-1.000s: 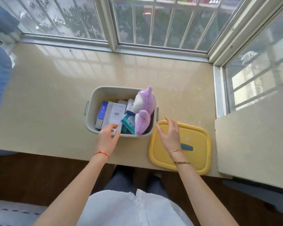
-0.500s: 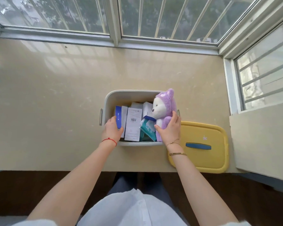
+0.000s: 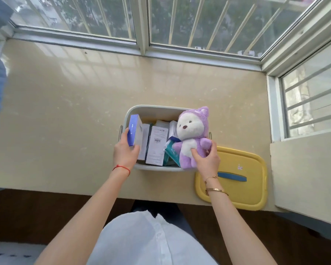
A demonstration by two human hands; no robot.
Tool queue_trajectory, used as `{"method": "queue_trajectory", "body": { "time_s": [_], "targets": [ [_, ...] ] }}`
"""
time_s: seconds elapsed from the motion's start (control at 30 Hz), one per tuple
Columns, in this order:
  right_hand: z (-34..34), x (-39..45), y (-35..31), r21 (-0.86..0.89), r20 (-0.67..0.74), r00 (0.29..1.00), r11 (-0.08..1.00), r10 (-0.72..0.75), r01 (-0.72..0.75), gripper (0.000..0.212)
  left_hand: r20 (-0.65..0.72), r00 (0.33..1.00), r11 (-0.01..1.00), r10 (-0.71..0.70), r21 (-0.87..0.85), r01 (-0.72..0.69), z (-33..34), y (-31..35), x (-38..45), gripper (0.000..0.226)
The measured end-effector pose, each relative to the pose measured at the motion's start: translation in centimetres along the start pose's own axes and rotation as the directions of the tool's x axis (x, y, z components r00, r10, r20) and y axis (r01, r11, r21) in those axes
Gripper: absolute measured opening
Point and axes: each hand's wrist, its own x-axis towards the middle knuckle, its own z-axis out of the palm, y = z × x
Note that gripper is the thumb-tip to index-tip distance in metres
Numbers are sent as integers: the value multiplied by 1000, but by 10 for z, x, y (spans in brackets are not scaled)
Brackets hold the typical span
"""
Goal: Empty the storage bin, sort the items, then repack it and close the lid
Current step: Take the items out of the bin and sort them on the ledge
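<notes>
Your beige tabletop runs wide and bare left of the grey bin, windows behind. Your left hand grasps a blue-edged box at the bin's left; right hand fingers clutch the purple plush. The yellow lid lies just right, overhanging the near edge.

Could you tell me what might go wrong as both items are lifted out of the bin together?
The lid overhangs the counter edge beside the right hand; a bump from that arm might knock it off. The left hand grips only the near end of the blue box, so it may slip or drag the white box along. With neither hand steadying the bin, it could shift.
</notes>
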Motion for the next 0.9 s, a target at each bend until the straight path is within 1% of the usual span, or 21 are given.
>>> {"method": "queue_trajectory", "body": {
  "time_s": [0.1,0.2,0.3,0.4,0.53,0.67,0.9],
  "targets": [
    [-10,-6,-6,224,131,989,970,65,-94,51,-20,999,969,-36,-247,30,-24,8,-16,58],
    [-12,-16,-21,399,251,967,907,36,-138,49,11,998,905,-62,-420,61,-48,3,-25,56],
    [-5,-29,-42,471,321,947,873,-32,-130,45,44,994,818,-95,-565,104,-75,-3,-32,55],
    [15,-37,-62,504,355,932,855,-71,-126,51,50,994,732,-97,-673,105,-105,-8,-33,53],
    [63,-43,-94,515,409,905,848,-118,-122,50,36,991,649,-129,-752,111,-150,-32,-12,50],
    [138,-51,-133,509,423,899,851,-117,-129,52,25,987,602,-156,-790,116,-208,-65,30,48],
    [295,-75,-205,525,350,936,834,-29,-170,58,71,985,657,-155,-737,157,-313,-141,145,51]
  ]
}}
